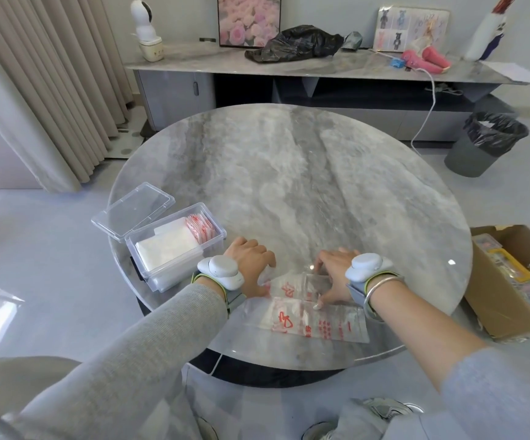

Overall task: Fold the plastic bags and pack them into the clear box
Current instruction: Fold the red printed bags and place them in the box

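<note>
Two hands apart, both on bag [316,319]: left hand [249,265] grips its left edge, right hand [336,274] pinches fold. Bag flat on surface [289,173], long axis running from left hand to under right wrist. Box [174,249], lid [133,209] open, part-filled, just left of left hand; path unobstructed.

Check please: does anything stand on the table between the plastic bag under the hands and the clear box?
Nothing visible does. Only the left hand, holding the plastic bag, lies between it and the clear box, whose lid is open.
</note>
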The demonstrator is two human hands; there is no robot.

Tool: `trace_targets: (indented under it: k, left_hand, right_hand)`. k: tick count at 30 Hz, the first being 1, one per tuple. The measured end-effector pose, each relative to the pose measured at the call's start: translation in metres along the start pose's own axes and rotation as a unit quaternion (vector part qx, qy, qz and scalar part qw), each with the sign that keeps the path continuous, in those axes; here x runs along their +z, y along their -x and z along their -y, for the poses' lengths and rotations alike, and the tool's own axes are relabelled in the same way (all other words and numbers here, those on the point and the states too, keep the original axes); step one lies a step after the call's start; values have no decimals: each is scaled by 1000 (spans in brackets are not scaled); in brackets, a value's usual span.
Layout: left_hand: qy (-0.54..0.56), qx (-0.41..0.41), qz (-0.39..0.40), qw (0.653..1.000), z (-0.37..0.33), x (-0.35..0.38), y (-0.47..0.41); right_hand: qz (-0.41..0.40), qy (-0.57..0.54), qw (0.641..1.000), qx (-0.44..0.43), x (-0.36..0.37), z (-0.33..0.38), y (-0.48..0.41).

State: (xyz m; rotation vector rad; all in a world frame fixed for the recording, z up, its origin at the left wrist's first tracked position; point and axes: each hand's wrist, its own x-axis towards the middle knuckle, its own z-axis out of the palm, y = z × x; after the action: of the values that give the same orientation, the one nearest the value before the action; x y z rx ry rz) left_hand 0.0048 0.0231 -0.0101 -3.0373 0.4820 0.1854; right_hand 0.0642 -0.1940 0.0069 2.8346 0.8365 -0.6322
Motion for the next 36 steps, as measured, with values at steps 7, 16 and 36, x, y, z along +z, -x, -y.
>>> trace_targets:
  k: [7,16,36]
  left_hand:
    - [36,28,-58,997,-3,4,9]
    - [96,54,-193,975,1,9,35]
    - [49,45,-115,991,-18,33,79]
  right_hand:
    - [-44,6,999,-3,6,-1,3]
    - [-40,-23,999,-22,2,5,16]
    - [-135,31,989,-57,37,50,85]
